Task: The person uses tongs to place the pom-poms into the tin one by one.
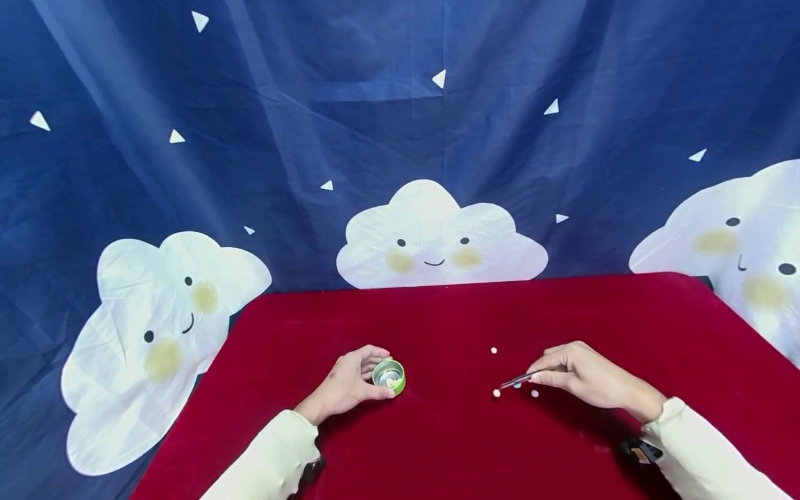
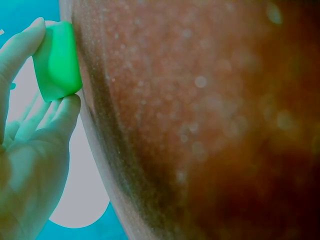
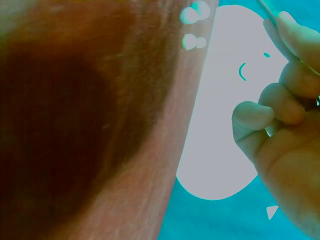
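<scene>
Fingers of the right hand [image 1: 584, 375], the closer one, pinch tweezers [image 1: 514, 381] slanting left and near to a pale bead [image 1: 496, 393] at their tip, right of the green tin [image 1: 401, 386] the left hand [image 1: 351, 379] grips.

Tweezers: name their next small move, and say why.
I'd probably squeeze the tweezers gently onto the pale bead: they appear to end right beside it, though contact is unclear, and the left hand holds a tin with similar pieces inside.
</scene>
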Demonstrator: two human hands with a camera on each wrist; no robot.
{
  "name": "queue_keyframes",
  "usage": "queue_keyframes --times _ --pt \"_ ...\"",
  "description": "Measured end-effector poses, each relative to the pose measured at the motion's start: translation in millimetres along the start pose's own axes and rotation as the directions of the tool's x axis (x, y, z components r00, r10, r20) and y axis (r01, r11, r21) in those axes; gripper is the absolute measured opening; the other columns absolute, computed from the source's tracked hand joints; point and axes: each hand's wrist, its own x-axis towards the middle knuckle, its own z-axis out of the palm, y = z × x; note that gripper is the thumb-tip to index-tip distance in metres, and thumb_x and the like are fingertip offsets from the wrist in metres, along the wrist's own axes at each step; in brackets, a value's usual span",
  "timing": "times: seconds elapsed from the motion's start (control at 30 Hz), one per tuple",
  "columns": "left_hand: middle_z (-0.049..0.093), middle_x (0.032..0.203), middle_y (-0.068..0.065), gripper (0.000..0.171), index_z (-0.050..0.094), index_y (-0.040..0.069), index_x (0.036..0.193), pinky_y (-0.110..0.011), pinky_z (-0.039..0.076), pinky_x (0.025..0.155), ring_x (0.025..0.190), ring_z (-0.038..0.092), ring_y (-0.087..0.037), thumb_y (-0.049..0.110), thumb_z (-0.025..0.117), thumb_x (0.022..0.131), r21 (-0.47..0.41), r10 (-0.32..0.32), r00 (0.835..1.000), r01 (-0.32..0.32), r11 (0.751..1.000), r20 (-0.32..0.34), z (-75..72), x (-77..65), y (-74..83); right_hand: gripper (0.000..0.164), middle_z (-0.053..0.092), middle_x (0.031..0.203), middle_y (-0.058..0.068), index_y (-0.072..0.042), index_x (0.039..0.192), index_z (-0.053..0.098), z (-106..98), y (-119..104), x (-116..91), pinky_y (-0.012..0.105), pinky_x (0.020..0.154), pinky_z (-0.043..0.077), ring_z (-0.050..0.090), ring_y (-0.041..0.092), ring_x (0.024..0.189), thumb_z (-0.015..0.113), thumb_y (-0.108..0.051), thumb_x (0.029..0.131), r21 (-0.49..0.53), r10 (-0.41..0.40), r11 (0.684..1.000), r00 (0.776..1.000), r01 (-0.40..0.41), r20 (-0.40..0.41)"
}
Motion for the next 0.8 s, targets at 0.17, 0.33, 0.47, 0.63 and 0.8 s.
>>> queue_keyframes --times 0.17,0.33,0.47,0.63,0.8 --pt "0.066 0.118 -0.015 0.060 0.058 -0.006 0.123 -0.035 0.054 0.095 0.108 0.066 -0.028 0.002 0.088 0.072 -0.004 0.003 1.000 -0.003 1.000 0.002 0.8 0.0 0.2 0.010 0.069 0.079 -0.006 -0.011 0.100 0.079 3 -1 14 0.021 0.056 0.049 0.061 0.013 0.066 0.072 -0.011 0.092 0.003 0.023 1.000 1.000 -0.023 -0.006" --pt "0.066 0.119 -0.016 0.060 0.057 -0.007 0.123 -0.036 0.054 0.095 0.108 0.066 -0.030 0.001 0.088 0.072 -0.007 0.006 1.000 -0.006 1.000 0.003 0.5 0.1 -0.4 0.011 0.069 0.079 -0.003 -0.011 0.101 0.079 8 -3 28 0.022 0.057 0.051 0.061 0.015 0.063 0.072 -0.011 0.091 0.006 0.045 0.999 0.999 -0.045 -0.016" --pt "0.066 0.119 -0.016 0.060 0.057 -0.007 0.124 -0.036 0.054 0.096 0.109 0.065 -0.030 0.001 0.088 0.072 -0.001 0.000 1.000 0.000 1.000 0.005 0.6 -0.1 0.6 0.013 0.071 0.082 -0.002 -0.009 0.103 0.079 12 -5 37 0.023 0.059 0.051 0.058 0.007 0.064 0.074 -0.011 0.091 -0.003 0.059 0.998 0.998 -0.059 -0.027" --pt "0.066 0.118 -0.015 0.059 0.058 -0.006 0.123 -0.035 0.054 0.096 0.108 0.065 -0.029 0.001 0.087 0.072 -0.006 -0.006 1.000 0.006 1.000 -0.001 0.9 -0.3 1.3 0.014 0.072 0.086 0.000 -0.009 0.103 0.079 18 -10 49 0.023 0.059 0.050 0.055 0.004 0.066 0.074 -0.013 0.090 0.008 0.093 0.996 0.996 -0.092 -0.020" --pt "0.066 0.119 -0.016 0.059 0.058 -0.007 0.123 -0.037 0.054 0.096 0.109 0.065 -0.030 0.000 0.087 0.072 -0.012 -0.008 1.000 0.008 1.000 -0.001 0.8 0.1 1.5 0.011 0.072 0.087 -0.001 -0.013 0.100 0.080 25 -12 62 0.023 0.063 0.050 0.057 0.006 0.071 0.075 -0.013 0.090 0.001 0.095 0.996 0.995 -0.095 -0.017"
